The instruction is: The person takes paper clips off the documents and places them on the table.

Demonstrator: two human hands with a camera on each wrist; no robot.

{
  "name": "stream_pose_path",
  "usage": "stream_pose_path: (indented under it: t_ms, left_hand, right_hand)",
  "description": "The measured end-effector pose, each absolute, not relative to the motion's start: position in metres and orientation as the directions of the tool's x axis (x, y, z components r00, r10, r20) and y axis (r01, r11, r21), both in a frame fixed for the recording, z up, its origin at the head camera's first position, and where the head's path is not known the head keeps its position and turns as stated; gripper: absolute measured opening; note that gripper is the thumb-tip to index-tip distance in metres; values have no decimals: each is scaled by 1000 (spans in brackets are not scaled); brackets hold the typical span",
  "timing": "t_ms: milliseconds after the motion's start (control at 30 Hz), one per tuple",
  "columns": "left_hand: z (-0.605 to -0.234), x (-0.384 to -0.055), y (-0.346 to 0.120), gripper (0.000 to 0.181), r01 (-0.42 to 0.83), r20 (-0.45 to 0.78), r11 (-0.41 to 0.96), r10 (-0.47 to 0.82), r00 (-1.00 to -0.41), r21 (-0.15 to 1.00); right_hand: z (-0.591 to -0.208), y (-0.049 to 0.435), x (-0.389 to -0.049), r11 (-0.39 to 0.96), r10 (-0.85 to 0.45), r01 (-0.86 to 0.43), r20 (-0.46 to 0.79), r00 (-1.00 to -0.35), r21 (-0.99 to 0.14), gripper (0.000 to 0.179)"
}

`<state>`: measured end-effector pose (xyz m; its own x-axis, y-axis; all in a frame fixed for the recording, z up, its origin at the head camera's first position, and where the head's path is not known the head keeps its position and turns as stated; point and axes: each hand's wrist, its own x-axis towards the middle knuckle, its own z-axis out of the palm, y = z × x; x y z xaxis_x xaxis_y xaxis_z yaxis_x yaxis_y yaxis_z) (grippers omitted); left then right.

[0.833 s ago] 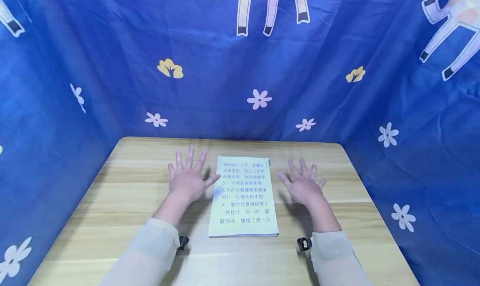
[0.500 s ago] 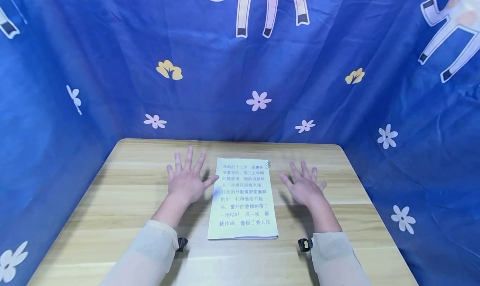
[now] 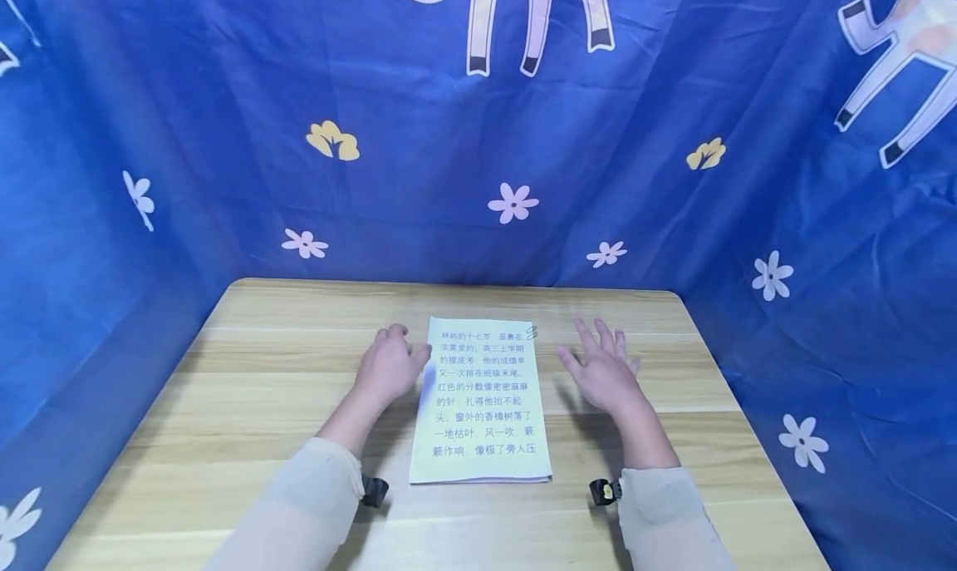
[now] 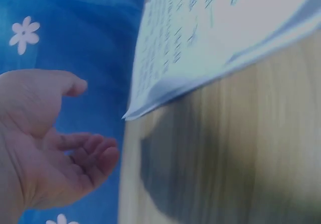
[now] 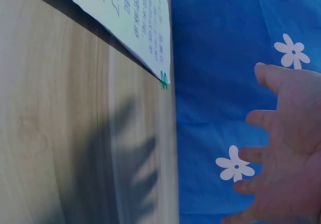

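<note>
A small stack of printed paper sheets (image 3: 482,469) lies on the wooden table, covered with rows of Chinese characters. At its top right corner is a green zigzag paper clip (image 5: 164,80). Beside the left edge of the sheets, my left hand (image 3: 390,363) is raised with loosely bent fingers. The left wrist view shows that hand's thumb apart from the fingers and nothing held. My right hand (image 3: 604,376) hovers right of the sheets, fingers spread; the right wrist view shows its bare palm and fingers (image 5: 258,154), with their shadow falling on the table.
The wooden table (image 3: 224,421) has rounded far corners. Blue cloth (image 3: 419,189) with flowers and animal figures hangs around its back and sides. Black wrist bands (image 3: 604,492) sit at both sleeve cuffs.
My left hand has gone from spread, straight fingers to loosely bent ones, turning and shifting slightly right. The right hand stays nearly in place, still spread. The camera view has tilted slightly.
</note>
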<state>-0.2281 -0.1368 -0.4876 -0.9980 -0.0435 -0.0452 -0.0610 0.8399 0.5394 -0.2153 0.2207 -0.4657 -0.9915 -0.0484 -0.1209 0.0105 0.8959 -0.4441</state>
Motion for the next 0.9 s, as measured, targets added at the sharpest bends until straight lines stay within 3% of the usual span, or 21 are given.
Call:
stream_pose_path:
  t_ms: [233,433,600,900]
  left_hand:
    - [-503,-235,-110,84,-168,-169,858,-97,-981,485]
    - [-511,-238,-97,95,-170,-159,896,-113,-981,410]
    - [-515,-242,-93,93,-157,-160,923,-106,-982,353]
    - [-515,-245,-90,85,-235,-195,859,-162,-967,455]
  right_hand:
    - [-475,214,-221,868,-54,-16,-62,-997,-496,79]
    - [-483,210,-221,829,-43,7,-75,-996,-560,76]
    - [-487,208,-222,815,-41,7,-68,-997,-580,74]
    - [-493,208,-227,802,-41,10,-72,-997,-597,74]
